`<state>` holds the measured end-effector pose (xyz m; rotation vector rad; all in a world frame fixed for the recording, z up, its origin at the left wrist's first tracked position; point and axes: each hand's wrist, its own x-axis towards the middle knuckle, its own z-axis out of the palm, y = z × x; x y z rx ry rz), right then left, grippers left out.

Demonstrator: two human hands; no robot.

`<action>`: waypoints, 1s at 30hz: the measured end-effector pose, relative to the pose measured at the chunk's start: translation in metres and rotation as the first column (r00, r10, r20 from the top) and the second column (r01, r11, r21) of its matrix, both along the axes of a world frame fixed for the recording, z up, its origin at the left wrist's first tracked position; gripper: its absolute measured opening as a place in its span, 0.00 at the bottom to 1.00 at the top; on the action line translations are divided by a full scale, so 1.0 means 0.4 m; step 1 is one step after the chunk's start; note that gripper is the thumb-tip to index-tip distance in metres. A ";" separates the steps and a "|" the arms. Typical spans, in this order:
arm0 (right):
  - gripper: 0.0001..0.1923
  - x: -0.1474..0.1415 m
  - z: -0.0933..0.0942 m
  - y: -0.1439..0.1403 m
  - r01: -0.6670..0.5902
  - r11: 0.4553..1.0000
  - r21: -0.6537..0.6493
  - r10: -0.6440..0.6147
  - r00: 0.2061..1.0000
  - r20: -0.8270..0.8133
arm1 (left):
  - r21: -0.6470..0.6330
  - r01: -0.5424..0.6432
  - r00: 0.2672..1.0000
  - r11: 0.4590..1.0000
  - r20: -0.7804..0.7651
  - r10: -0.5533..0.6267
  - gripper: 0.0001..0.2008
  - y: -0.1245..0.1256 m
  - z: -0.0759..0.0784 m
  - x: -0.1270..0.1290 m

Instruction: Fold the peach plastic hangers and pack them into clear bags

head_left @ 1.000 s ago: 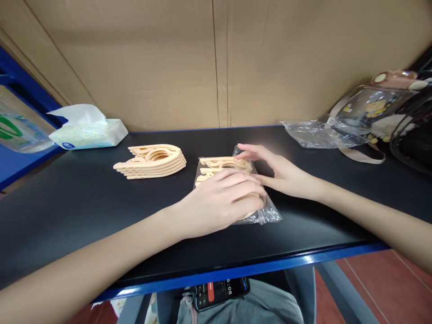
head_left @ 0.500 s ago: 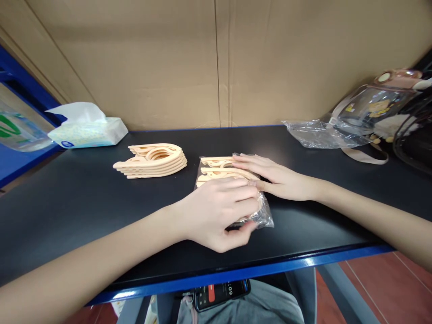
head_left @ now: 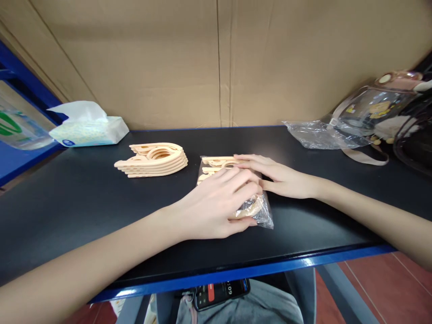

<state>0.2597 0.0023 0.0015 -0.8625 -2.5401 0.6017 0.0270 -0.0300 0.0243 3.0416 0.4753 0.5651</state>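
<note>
A clear plastic bag (head_left: 266,216) with cream plastic folding hangers (head_left: 216,160) in it lies flat on the black tabletop in front of me. Across its middle rests my left hand (head_left: 221,202), palm down, fingers stretched out and thumb apart near the bag's lower edge. My right hand (head_left: 273,174) lies flat along the bag's right side, fingers pointing left over the hangers. The two hands meet at the fingertips and cover much of the bag. To the left, a neat stack of similar cream folding hangers (head_left: 151,160) sits unwrapped, touched by neither hand.
A tissue pack (head_left: 89,130) stands at the back left, near a clear bottle (head_left: 23,128). An empty-looking plastic bag (head_left: 310,134) and a clear strapped bottle (head_left: 374,108) lie at the back right. Cardboard (head_left: 162,63) walls the back. A phone (head_left: 221,294) rests on my lap.
My left hand has shifted slightly away from me over the bag, and its fingers have straightened. More of the bag's near end shows. My right hand has barely moved.
</note>
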 end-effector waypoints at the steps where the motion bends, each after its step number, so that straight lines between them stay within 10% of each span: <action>1: 0.27 0.000 0.000 0.001 0.004 1.000 -0.004 -0.004 1.000 -0.007 | 0.004 -0.014 1.000 1.000 -0.002 0.014 0.17 0.001 -0.001 -0.001; 30: 0.25 0.024 0.011 0.019 0.163 0.978 -0.131 -0.181 0.973 -0.145 | 0.027 0.004 0.999 1.000 -0.040 -0.003 0.16 0.015 0.004 0.004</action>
